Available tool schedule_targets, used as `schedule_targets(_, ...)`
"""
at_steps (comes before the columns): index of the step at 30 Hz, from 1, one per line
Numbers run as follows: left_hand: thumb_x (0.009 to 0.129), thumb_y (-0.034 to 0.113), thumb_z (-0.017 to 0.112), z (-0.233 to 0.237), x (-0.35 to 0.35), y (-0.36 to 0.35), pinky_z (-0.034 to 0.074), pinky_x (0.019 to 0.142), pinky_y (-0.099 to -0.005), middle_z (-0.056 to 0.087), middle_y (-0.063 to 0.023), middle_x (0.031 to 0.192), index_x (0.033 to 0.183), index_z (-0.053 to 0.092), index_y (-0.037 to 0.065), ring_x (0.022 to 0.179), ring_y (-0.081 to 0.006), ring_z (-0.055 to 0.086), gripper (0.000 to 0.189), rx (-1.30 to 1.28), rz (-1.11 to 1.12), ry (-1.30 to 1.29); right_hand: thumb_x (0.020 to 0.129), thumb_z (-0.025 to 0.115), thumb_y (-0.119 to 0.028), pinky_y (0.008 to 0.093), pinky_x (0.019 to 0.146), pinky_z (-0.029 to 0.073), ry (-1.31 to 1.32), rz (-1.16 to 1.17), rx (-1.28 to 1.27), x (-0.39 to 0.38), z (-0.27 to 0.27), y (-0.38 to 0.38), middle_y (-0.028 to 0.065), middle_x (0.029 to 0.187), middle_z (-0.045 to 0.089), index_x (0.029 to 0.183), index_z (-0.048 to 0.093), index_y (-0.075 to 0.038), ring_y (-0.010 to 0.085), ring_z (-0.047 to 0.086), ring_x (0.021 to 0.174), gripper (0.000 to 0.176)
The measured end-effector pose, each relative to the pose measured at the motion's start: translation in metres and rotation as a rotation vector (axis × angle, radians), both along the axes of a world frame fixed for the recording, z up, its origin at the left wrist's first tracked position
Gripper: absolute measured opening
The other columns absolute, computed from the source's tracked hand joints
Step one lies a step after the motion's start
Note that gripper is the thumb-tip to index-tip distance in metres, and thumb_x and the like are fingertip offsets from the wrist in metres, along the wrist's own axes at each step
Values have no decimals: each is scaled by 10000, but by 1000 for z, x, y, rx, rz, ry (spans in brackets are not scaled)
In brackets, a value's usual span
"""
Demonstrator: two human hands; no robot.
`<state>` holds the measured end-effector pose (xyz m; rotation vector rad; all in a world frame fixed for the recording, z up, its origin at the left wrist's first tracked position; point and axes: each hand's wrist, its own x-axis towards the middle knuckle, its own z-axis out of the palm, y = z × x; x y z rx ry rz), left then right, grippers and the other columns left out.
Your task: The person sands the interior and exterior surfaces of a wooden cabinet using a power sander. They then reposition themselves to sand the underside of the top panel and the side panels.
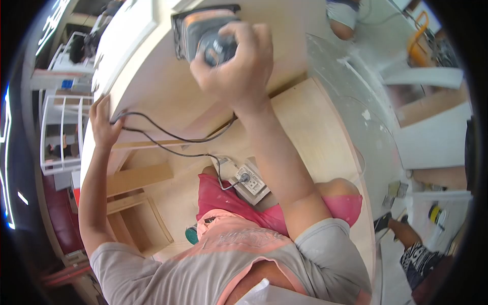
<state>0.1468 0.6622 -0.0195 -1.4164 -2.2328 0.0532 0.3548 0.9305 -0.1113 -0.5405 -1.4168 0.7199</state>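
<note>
My right hand (241, 61) is wrapped over the top of an electric sander (206, 30), whose pad lies against a pale wooden panel (168, 66). Off to the left, my left hand (105, 124) rests at the panel's edge with its fingers stretched up along it. A black power cord (168, 136) loops at that hand's thumb, seemingly caught between thumb and palm. From there one strand runs behind my right wrist, and the other drops to a plug in a white socket block (249, 183) near my lap.
I sit on a wooden surface (310, 132), with an open wooden compartment (140, 223) at lower left. White racks (63, 132) stand beyond the panel. At right are a white cabinet (432, 132), an orange-handled item (419, 38) and other people's legs (404, 231).
</note>
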Motion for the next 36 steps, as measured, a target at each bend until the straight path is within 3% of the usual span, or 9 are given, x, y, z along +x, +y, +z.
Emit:
schedule_targets(4, 663, 194, 729, 3, 4, 3, 371, 944, -430, 487, -196, 1169, 1194, 500, 45, 1103, -366, 447, 597, -14, -62, -9, 613, 678, -170, 308, 609, 455, 93, -95, -269, 24, 2, 64, 129, 771, 566, 874, 520, 37, 200, 560, 673, 369)
schedule_targets(9, 686, 287, 703, 4, 0, 0, 353, 952, -439, 485, -202, 1180, 1196, 497, 41, 1106, -366, 450, 603, -39, -51, 43, 548, 737, -157, 348, 558, 449, 268, 37, -620, 43, -52, 122, 88, 765, 528, 856, 545, -5, 213, 543, 634, 394)
schedule_targets(11, 680, 288, 702, 4, 2, 2, 344, 958, -444, 482, -205, 1186, 1198, 495, 40, 1107, -369, 448, 610, -38, -57, 34, 619, 696, -142, 336, 546, 470, 427, 179, -1056, 48, -77, 128, 69, 754, 546, 844, 537, 8, 204, 568, 623, 314)
schedule_targets(14, 672, 281, 706, 4, 2, 2, 342, 959, -445, 481, -205, 1187, 1199, 493, 43, 1108, -368, 445, 616, -46, -60, 46, 692, 621, -162, 337, 566, 495, 777, 420, -1296, 44, -133, 137, 64, 755, 559, 833, 523, -34, 199, 587, 645, 214)
schedule_targets(20, 628, 248, 748, -2, -4, -2, 349, 957, -435, 498, -197, 1154, 1174, 504, 17, 1106, -352, 445, 641, 8, -55, -7, 793, 562, -235, 349, 550, 512, 898, 394, -1069, 43, -122, 160, 63, 766, 570, 875, 536, -84, 208, 598, 646, 174)
schedule_targets(24, 625, 295, 768, 5, 4, -1, 392, 924, -429, 495, -193, 1144, 1149, 518, 26, 1089, -351, 460, 639, 29, -3, 6, 871, 517, -232, 403, 486, 539, 723, 411, -840, 41, -58, 187, 141, 883, 603, 1025, 525, 74, 259, 639, 700, 343)
schedule_targets(26, 624, 299, 768, 13, 9, -1, 394, 923, -429, 491, -195, 1147, 1144, 523, 37, 1086, -349, 464, 632, 32, 37, 19, 838, 580, -139, 345, 645, 553, 594, 328, -792, 49, 0, 161, 191, 941, 594, 1031, 509, 145, 286, 650, 747, 351)
schedule_targets(31, 615, 289, 771, 16, 12, -2, 400, 921, -421, 490, -197, 1154, 1151, 525, 53, 1077, -347, 470, 635, 23, 16, 44, 717, 729, -132, 300, 694, 531, 474, 293, -398, 40, 39, 133, 158, 948, 587, 1020, 529, 117, 229, 629, 779, 440)
schedule_targets(36, 601, 253, 767, 15, 12, -4, 378, 936, -422, 504, -182, 1146, 1144, 526, 34, 1094, -351, 463, 633, 53, -2, 20, 581, 823, -63, 315, 726, 513, 396, 408, -472, 44, 2, 122, 125, 969, 575, 1047, 542, 49, 203, 596, 842, 555)
